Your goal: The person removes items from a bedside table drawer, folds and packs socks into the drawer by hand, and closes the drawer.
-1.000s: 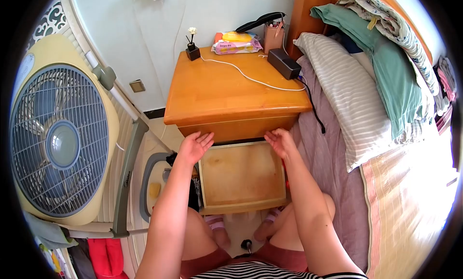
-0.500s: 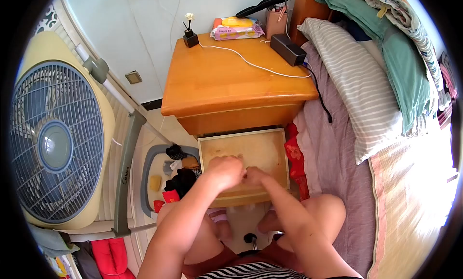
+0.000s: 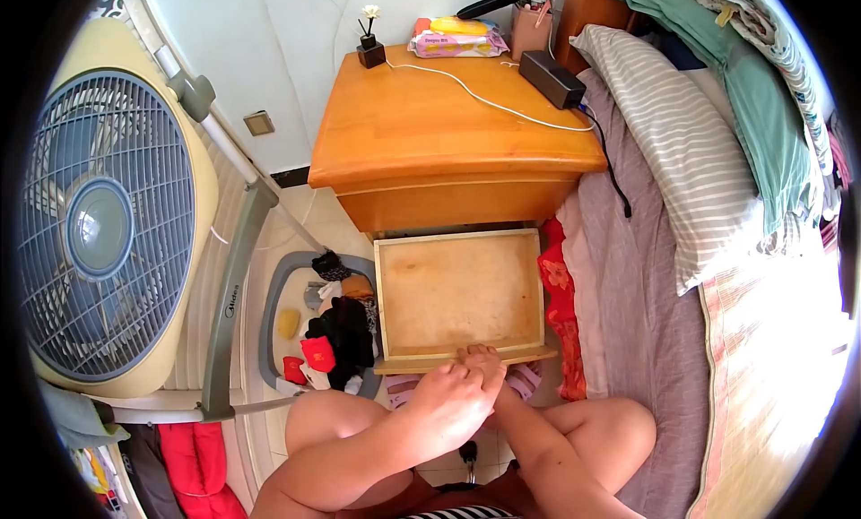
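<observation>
My left hand (image 3: 451,404) is closed, with its fingers curled against my right hand; whatever may be inside them is hidden. Partly covered by it, my right hand (image 3: 485,363) stretches its fingers flat over the front edge of the pulled-out wooden drawer (image 3: 421,351). The drawer's pale bottom shows stains and no objects. It sticks out low from an orange-brown wooden nightstand (image 3: 448,116), just in front of my knees.
A grey-rimmed basin (image 3: 269,340) with dark and red cloth items stands left of the drawer. Further left is a large floor fan (image 3: 108,223). A bed (image 3: 628,340) with a striped pillow (image 3: 673,142) runs along the right. A power adapter (image 3: 551,79) and cables lie on the nightstand.
Both hands have moved back toward me, from above the drawer's inside to its front edge. My left hand now overlaps the right. The view has shifted slightly.
</observation>
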The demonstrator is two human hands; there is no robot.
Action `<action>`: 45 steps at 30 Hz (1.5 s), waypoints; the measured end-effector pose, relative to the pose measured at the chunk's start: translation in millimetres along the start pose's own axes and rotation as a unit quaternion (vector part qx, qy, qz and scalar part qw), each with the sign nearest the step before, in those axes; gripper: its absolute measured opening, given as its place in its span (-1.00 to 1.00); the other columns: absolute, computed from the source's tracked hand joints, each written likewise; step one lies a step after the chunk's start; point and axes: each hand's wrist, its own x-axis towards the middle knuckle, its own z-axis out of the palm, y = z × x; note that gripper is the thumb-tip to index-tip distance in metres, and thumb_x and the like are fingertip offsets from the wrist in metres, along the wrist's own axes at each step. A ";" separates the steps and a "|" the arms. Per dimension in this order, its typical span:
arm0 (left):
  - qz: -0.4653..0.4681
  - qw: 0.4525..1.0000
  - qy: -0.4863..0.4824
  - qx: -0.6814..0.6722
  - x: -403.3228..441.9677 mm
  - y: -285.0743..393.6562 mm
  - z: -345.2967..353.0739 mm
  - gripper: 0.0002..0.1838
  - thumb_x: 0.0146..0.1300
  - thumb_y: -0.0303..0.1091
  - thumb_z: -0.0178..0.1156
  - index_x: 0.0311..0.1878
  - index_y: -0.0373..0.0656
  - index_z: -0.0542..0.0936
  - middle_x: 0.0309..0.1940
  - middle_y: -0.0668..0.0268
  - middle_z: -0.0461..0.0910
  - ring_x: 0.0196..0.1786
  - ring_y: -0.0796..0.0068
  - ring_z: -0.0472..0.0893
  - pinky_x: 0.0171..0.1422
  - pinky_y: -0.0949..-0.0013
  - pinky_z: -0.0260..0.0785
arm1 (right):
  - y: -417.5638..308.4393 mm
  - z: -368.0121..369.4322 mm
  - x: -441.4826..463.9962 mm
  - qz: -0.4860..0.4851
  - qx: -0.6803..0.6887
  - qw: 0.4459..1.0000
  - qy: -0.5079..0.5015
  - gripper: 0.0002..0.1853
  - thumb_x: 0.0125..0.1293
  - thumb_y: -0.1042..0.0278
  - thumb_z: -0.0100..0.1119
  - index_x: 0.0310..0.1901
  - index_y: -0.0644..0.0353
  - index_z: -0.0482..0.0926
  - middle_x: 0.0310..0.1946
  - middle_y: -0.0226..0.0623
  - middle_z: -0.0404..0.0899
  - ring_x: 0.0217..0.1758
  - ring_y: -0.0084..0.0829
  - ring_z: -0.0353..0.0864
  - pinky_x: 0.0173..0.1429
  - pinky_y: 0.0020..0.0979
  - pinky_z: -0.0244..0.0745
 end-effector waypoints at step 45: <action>0.008 0.997 0.075 0.034 18.1 -11.6 10.8 -0.50 0.02 -0.36 0.10 0.08 -0.32 0.45 -0.34 0.22 0.58 -0.30 0.36 0.59 -0.15 0.34 0.37 | -17.8 -138.5 -54.3 -0.007 0.037 0.992 0.117 -0.72 0.15 0.14 -0.02 -0.21 0.07 0.55 -0.25 -0.24 0.60 -0.11 -0.30 0.57 -0.08 -0.25 0.40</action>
